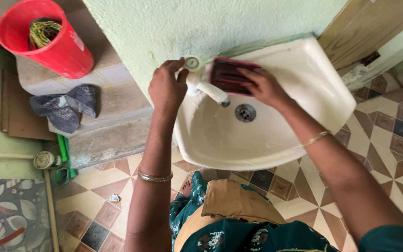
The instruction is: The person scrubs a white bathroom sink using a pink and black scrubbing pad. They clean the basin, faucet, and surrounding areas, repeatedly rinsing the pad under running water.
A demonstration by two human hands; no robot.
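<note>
Here the right hand point(263, 86) lies flat, fingers spread, pressing a dark maroon scrubbing pad point(229, 74) against the back rim of the white washbasin point(304, 93), just beside the tap point(206, 86); the pad sits right under the fingertips, touching them; it looks light, soft and springy, likely slick when wet, best pinched by its long edges; the left hand point(166, 86) is curled round the tap's knob point(192, 63), closed on it; a red bucket point(47, 39) stands well apart on a stone ledge point(108, 98).
</note>
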